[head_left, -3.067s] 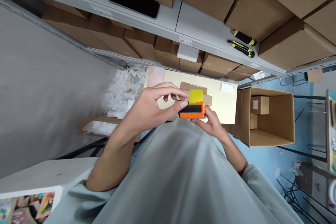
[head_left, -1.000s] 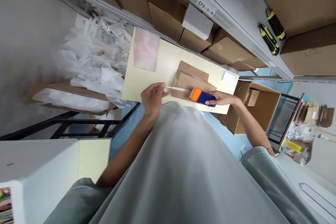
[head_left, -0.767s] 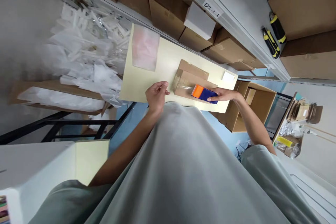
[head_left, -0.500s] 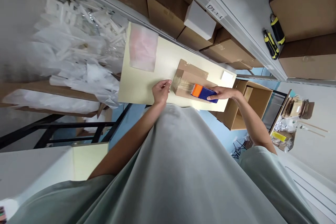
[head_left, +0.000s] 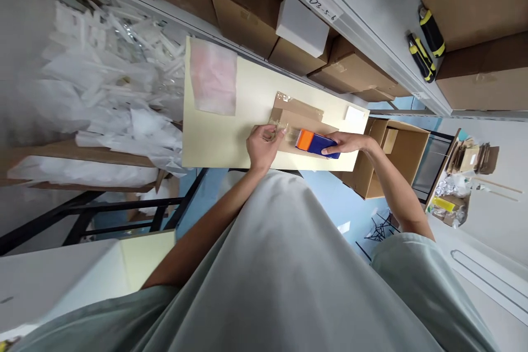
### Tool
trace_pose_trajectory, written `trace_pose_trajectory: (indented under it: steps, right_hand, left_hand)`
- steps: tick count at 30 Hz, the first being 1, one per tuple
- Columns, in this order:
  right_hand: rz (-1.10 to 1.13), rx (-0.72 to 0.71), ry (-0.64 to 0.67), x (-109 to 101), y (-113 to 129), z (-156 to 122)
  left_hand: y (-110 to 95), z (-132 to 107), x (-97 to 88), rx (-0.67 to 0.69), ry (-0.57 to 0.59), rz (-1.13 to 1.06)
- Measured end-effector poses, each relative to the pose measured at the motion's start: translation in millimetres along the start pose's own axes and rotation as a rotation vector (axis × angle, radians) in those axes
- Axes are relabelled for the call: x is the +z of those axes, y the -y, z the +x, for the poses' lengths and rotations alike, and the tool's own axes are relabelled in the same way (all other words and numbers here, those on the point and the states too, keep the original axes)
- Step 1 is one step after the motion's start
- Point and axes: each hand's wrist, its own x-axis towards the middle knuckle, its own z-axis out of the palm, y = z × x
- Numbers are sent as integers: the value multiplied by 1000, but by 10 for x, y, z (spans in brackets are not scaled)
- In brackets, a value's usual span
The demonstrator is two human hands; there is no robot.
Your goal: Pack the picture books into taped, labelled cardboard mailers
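Observation:
On the pale tabletop [head_left: 247, 80] lies a flat brown cardboard piece [head_left: 305, 120] with shiny clear tape at its left end. My right hand [head_left: 345, 143] grips the dark blue end of a small blue-and-orange box [head_left: 317, 143], thumb across its top, fingers largely behind it. That box rests on or just above the cardboard, its orange end pointing left. At the cardboard's left end is my left hand [head_left: 263, 146], fingers loosely curled and thumb apart, reaching to the taped edge. Whether a bit of tape lies between its fingers is too small to tell.
A pinkish translucent sheet [head_left: 213, 77] and a white label [head_left: 355, 114] lie on the table. Cardboard boxes and a white box [head_left: 302, 25] line the shelf behind. Two yellow-black cutters [head_left: 421, 58] sit on the upper shelf. White packing scraps [head_left: 111, 82] fill the left; an open carton [head_left: 396, 159] stands right.
My left hand has moved right, onto the cardboard's taped end, its thumb coming away from the fingers. My right hand keeps its grip on the blue-and-orange box. The view has shifted slightly.

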Motion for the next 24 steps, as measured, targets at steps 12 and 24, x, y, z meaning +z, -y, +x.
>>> trace_pose_trajectory:
  steps: [12, 24]
  right_hand:
    - [-57, -258, 117, -132, -157, 195]
    - [51, -108, 3, -523, -1683, -884]
  left_hand:
    - [-14, 78, 206, -41, -143, 27]
    - [-54, 168, 282, -91, -257, 123]
